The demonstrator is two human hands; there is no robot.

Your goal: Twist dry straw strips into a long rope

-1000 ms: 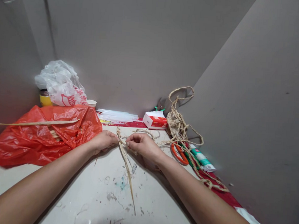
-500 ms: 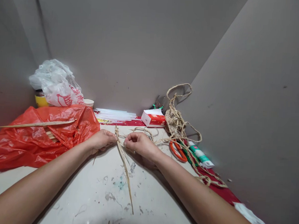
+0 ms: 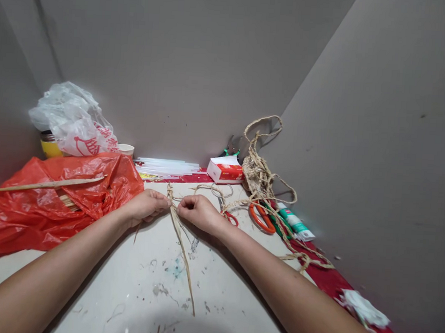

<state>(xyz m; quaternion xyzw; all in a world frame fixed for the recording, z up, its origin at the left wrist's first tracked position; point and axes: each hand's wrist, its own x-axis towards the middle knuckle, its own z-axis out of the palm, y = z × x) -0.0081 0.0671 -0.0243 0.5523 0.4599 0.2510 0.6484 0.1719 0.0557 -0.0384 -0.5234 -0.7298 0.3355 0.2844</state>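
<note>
A short braid of dried straw-like strands [image 3: 170, 192] lies on the white board, its far end pointing away from me. My left hand [image 3: 149, 205] is closed in a pinch at the braid's left side, thumb and index finger on the strands. From the right, my right hand [image 3: 200, 213] is closed too, with its fingertips pinched beside the braid; a thin strand seems to run into them. Between the hands, a long flat loose strand [image 3: 186, 265] trails towards me. A thin end sticks out below the left hand.
On the left, a red plastic bag [image 3: 104, 179] holds more strands, with a clear bag [image 3: 71, 112] behind. Glue sticks [image 3: 165, 166] and a red-white box [image 3: 226, 170] stand at the back. Right are braided rope [image 3: 259, 174], orange-handled scissors [image 3: 260, 219] and a green-white tube [image 3: 296, 223].
The view has shifted slightly, so everything sits a little further left. My right fingertips have come a little closer to the braid. The left hand keeps its pinch.
</note>
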